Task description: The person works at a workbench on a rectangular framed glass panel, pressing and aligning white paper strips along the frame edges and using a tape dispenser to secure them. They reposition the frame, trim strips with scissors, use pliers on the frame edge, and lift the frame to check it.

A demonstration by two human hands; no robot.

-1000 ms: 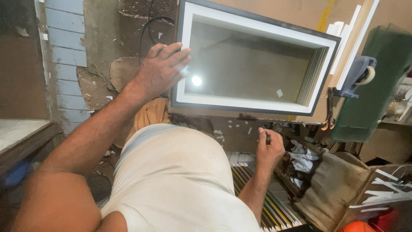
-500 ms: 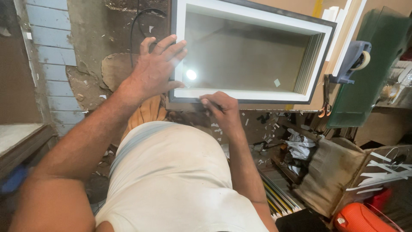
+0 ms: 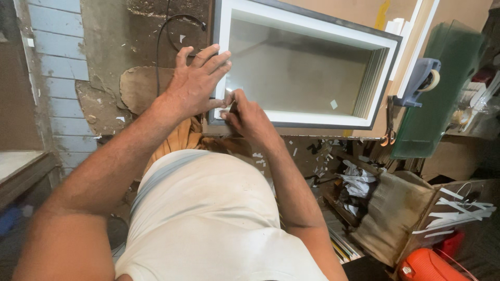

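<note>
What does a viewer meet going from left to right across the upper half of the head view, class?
Blue-painted brick wall → black cable → left hand → white frame with glass → blue tape dispenser → green panel.

Framing workshop: stacked frames (image 3: 307, 67), tape dispenser (image 3: 424, 78), scattered offcuts (image 3: 458, 211).

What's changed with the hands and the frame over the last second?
The right hand came up from beside the lap to the lower left corner of the white frame, next to the left hand. The left hand stayed pressed on the frame's left edge, and the frame stayed flat where it was.
</note>
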